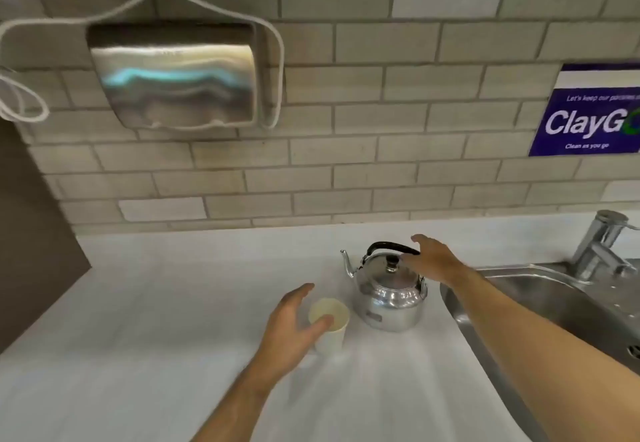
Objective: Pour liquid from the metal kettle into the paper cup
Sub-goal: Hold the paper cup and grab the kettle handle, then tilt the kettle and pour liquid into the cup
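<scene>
On the white counter (173,303) just left of the steel sink (519,289), the metal kettle (389,298) stands upright with its lid on, its thin spout pointing left and its black handle (389,247) arched over the top. The paper cup (329,324) stands upright just in front of it and a little to the left, close to the kettle but not touching, and I cannot tell whether anything is in it. From the one head view, the person's right hand (431,263) hangs at the right end of the handle with the fingers spread wide and gripping nothing; whether a fingertip already brushes the handle is too blurred to say. The left hand (294,327) is beside the cup on its left, fingers loosely open and curved toward it, the thumb lying across the near rim, though a firm hold is not evident. This looks like the reaching step: nothing is lifted and no pouring has begun. The next move would call for the right hand to close around the handle and lift, the left to steady the light cup, and the spout to come over the cup's mouth before tipping slowly.
</scene>
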Demonstrator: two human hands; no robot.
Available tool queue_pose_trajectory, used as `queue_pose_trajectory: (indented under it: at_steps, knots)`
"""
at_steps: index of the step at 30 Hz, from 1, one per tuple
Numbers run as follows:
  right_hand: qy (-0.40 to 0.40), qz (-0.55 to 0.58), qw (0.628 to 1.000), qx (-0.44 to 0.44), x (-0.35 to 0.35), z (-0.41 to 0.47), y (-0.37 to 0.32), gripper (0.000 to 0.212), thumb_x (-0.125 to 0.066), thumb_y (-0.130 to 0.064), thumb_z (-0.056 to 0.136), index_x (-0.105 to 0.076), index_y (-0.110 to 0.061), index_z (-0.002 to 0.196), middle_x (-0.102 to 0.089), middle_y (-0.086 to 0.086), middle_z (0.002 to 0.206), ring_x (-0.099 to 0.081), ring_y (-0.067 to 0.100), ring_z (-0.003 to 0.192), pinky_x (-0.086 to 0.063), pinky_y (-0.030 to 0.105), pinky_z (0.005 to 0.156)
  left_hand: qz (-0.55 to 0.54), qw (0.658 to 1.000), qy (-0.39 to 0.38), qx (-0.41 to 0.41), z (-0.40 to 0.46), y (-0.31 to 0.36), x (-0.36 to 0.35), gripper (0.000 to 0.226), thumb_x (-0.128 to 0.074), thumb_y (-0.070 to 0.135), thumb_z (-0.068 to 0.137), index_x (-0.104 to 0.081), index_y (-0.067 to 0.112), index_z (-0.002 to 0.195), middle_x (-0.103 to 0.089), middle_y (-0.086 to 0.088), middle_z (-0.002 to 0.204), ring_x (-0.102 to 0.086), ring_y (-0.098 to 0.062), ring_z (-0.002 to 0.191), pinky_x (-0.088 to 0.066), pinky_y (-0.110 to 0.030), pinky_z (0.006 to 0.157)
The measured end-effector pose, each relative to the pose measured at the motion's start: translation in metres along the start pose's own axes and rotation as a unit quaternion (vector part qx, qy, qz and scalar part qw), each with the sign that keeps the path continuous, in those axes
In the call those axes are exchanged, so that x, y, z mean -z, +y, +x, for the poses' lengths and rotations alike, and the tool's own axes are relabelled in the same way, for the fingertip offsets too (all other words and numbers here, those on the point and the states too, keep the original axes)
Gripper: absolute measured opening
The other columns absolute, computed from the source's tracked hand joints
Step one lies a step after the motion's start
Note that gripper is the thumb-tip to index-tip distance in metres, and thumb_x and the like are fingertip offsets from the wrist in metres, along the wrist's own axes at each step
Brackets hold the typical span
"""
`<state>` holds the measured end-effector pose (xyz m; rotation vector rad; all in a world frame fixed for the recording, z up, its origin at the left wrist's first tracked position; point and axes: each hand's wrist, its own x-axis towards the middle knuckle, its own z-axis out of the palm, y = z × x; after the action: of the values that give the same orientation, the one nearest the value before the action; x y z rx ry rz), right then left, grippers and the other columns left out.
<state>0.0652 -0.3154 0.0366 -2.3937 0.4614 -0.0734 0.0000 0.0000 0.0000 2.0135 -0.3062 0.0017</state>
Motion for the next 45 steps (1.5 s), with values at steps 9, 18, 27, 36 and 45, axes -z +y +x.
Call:
queue_pose_trajectory:
  at_steps: [9,18,27,36,45]
  knots:
    - [0.046,0.180,0.982,-0.041,-0.018,0.047,0.016,0.043,-0.064,-0.040,0.099,-0.070,-0.010,0.130,-0.070,0.004,0.099,-0.063,0.021,0.078,-0.055,0.033,0.065,-0.095,0.991,0.025,0.093,0.002,-0.034,-0.043,0.060,-0.079,0.021,0.077,-0.053,0.022,0.131,-0.062,0.003,0.125,-0.058,0.000,0.104,-0.045,-0.003,0.074]
    - [0.014,0.307,0.950,0.052,-0.009,0.013,-0.004,0.012,-0.079,-0.022,0.091,-0.082,-0.010,0.092,-0.052,-0.018,0.037,-0.043,-0.002,0.028,-0.034,0.010,0.035,-0.139,0.984,0.030,0.110,0.001,-0.039,-0.047,0.056,-0.079,0.026,0.078,-0.054,0.035,0.127,-0.066,0.005,0.119,-0.066,-0.013,0.102,-0.055,-0.028,0.087]
    - [-0.027,0.281,0.951,0.129,0.028,-0.019,-0.024,0.019,-0.088,-0.013,0.080,-0.085,-0.027,0.067,-0.075,-0.021,0.055,-0.058,-0.013,0.042,-0.038,-0.001,0.040,-0.139,0.985,0.009,0.098,0.001,-0.043,-0.044,0.062,-0.081,0.036,0.073,-0.052,0.041,0.128,-0.063,0.017,0.117,-0.065,0.002,0.096,-0.052,-0.012,0.073]
    - [-0.095,0.170,0.967,0.162,0.042,-0.046,-0.037,0.008,-0.089,-0.017,0.078,-0.089,-0.024,0.076,-0.082,-0.015,0.069,-0.067,-0.015,0.055,-0.044,0.000,0.047,-0.154,0.983,0.005,0.100,0.002,-0.044,-0.043,0.062,-0.082,0.039,0.070,-0.052,0.048,0.123,-0.063,0.019,0.113,-0.067,0.002,0.089,-0.052,-0.013,0.068]
    - [-0.115,0.126,0.972,0.160,0.044,-0.061,-0.055,0.008,-0.088,-0.030,0.070,-0.089,-0.029,0.078,-0.085,-0.010,0.081,-0.077,-0.002,0.080,-0.055,0.023,0.081,-0.157,0.983,0.002,0.100,0.004,-0.044,-0.042,0.056,-0.084,0.035,0.069,-0.052,0.059,0.108,-0.065,0.018,0.109,-0.067,0.006,0.081,-0.051,-0.009,0.062]
